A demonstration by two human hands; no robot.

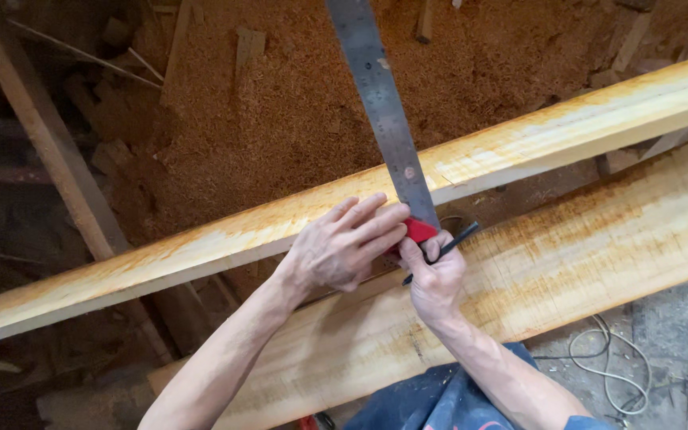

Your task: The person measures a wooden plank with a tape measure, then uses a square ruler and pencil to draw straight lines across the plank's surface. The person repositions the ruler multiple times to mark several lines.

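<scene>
— Where is the steel square (381, 103) sitting?

— Its long metal blade lies across the upper plank (519, 143), running away over the sawdust pile (296, 103) beyond it. Its red stock (418, 230) rests at the plank's near edge.

— And the hands?

— The left hand (342, 247) lies flat on the near edge of that plank, fingers stretched out together, their tips pressing on the red stock. The right hand (435, 275) is just beside it, on the near side of the plank, pinching a dark pencil (443, 251) between thumb and fingers, its upper end close to the stock.

— What lies nearer than that plank?

— A wider board (599, 239), parallel to it, and a pale cord (611, 362) on the floor past the board's near edge.
</scene>
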